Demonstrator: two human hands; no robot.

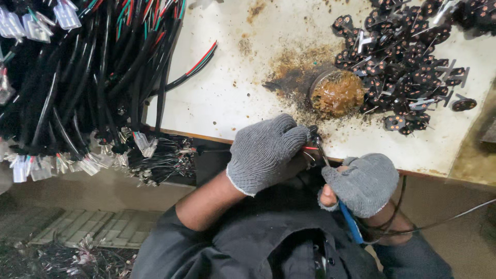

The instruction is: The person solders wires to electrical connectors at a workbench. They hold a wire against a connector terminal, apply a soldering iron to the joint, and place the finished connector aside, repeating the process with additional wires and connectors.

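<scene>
My left hand (266,152), in a grey knit glove, is closed around a small black part with thin red wires at the near edge of the white table (227,93). My right hand (364,182), gloved the same way, grips a soldering iron with a blue handle (351,223). Its thin metal tip (321,154) points up to the part at my left fingertips. Both hands sit close together just below the table edge. What lies inside the left fist is mostly hidden.
A round tin of brown flux (337,93) sits on the stained tabletop just above my hands. A heap of small black connector parts (408,62) fills the upper right. Bundles of black cables with white plugs (77,88) hang at the left.
</scene>
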